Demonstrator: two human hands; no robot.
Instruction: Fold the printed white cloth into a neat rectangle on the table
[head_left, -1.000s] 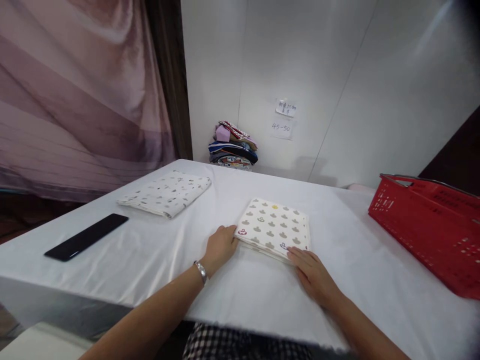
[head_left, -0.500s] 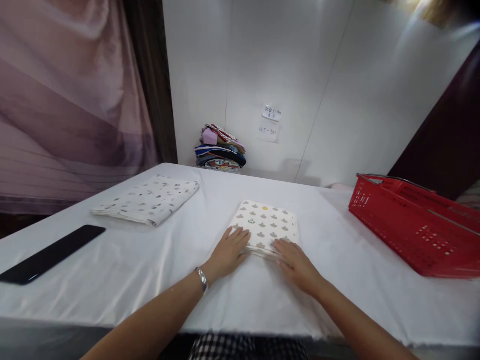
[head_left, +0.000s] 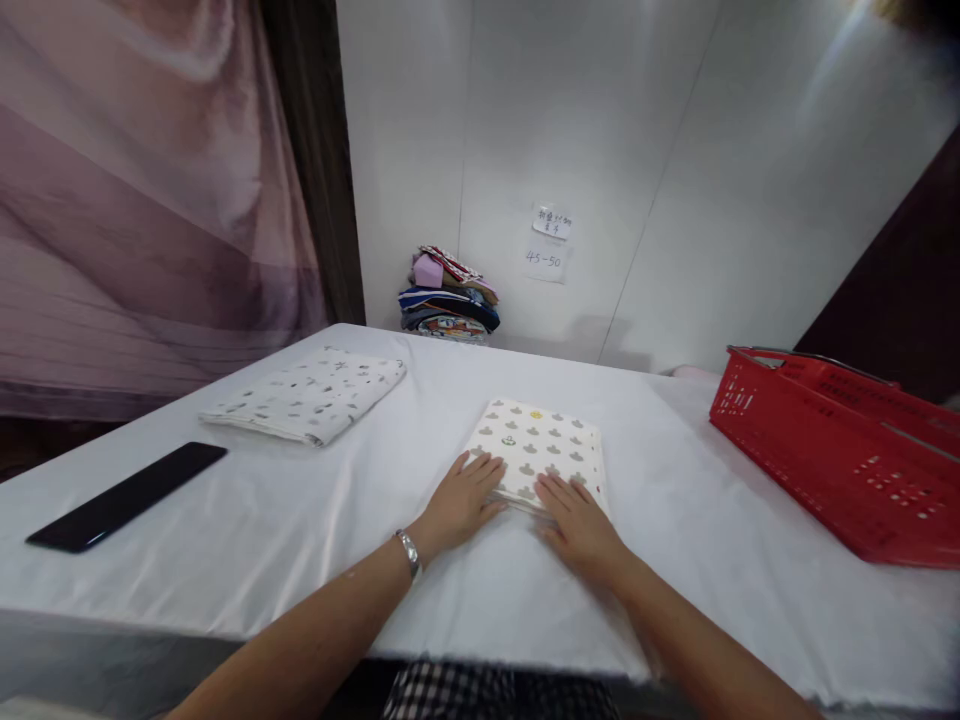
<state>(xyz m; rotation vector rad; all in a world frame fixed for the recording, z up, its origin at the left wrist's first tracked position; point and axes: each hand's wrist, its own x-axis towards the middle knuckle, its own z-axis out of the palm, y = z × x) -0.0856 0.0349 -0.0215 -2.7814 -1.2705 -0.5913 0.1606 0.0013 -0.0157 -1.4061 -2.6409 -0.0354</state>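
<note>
A folded white cloth (head_left: 536,440) with a grey printed pattern and a small yellow mark lies flat on the white-covered table (head_left: 420,600) in front of me. My left hand (head_left: 463,502) rests on its near left corner, fingers stretched out, a silver bracelet on the wrist. On the near right part of the same cloth lies my right hand (head_left: 581,525), its fingers extended and flat. Both palms face down, and neither hand grips the cloth. The cloth's near edge shows several stacked layers between the hands.
Another folded white cloth (head_left: 307,395) with small grey prints lies at the left. Closer on that side is a flat black slab (head_left: 127,497). A red plastic basket (head_left: 832,455) stands at the right. Beyond the table's far edge is a pile of folded fabrics (head_left: 450,297) by the wall.
My right hand has slid slightly left and further onto the cloth. My left hand stays at its corner. The whole view has shifted a little.
</note>
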